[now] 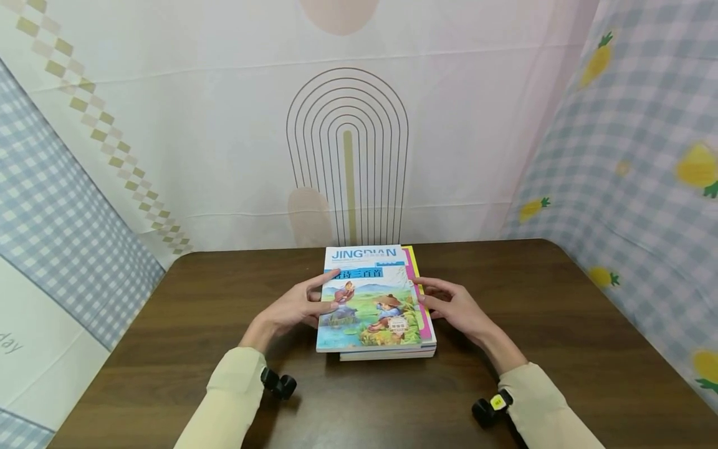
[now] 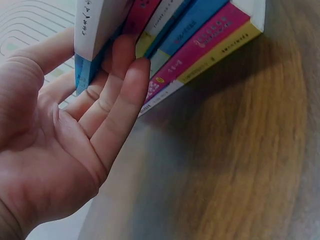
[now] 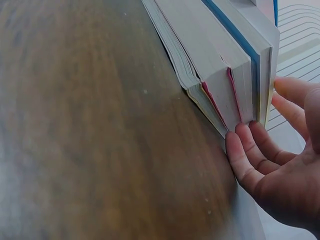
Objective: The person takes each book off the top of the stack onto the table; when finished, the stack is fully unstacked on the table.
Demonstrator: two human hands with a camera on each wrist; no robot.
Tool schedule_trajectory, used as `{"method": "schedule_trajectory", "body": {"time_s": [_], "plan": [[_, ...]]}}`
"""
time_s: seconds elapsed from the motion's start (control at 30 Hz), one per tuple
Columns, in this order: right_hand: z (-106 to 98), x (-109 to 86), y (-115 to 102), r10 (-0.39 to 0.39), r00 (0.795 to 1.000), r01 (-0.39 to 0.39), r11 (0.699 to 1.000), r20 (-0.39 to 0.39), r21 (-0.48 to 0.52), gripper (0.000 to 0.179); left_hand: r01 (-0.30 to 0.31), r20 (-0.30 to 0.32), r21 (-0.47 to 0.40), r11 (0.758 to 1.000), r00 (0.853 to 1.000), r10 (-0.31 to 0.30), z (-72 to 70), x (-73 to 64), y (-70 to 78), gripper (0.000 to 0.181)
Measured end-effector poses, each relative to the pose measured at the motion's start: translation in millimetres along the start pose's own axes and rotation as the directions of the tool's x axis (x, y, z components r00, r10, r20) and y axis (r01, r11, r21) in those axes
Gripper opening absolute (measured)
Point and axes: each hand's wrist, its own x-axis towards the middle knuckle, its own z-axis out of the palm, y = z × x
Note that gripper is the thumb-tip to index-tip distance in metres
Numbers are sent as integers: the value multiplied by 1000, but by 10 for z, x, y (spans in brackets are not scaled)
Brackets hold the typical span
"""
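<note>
A stack of books (image 1: 387,357) lies on the table, led by a picture-covered book (image 1: 364,312) with "JINGDIAN" on its cover. This top book sits shifted left of those below. My left hand (image 1: 294,305) grips its left edge, thumb over the cover; in the left wrist view the other fingers (image 2: 117,110) reach under its white and blue spine (image 2: 90,40), beside the coloured spines (image 2: 205,37) below. On the other side my right hand (image 1: 454,305) rests its fingertips (image 3: 240,142) against the page edges (image 3: 220,75), its fingers only slightly bent.
The brown wooden table (image 1: 196,349) extends around the stack. A patterned cloth (image 1: 235,156) hangs behind it, and checked cloths (image 1: 634,156) flank both sides. Each wrist carries a small black camera (image 1: 278,383).
</note>
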Motion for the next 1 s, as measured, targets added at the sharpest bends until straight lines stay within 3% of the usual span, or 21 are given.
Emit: {"method": "schedule_trajectory", "body": {"time_s": [0.27, 0.63, 1.0], "plan": [[34, 16, -27, 4, 1000, -4, 1000, 20, -4, 57, 6, 42, -158, 987, 999, 1, -10, -35, -52, 84], [17, 7, -13, 7, 1000, -7, 1000, 21, 11, 59, -14, 33, -163, 987, 999, 20, -46, -93, -24, 87], [7, -2, 14, 8, 1000, -8, 1000, 18, 0, 60, -30, -27, -163, 986, 999, 26, -72, -169, -15, 88]]}}
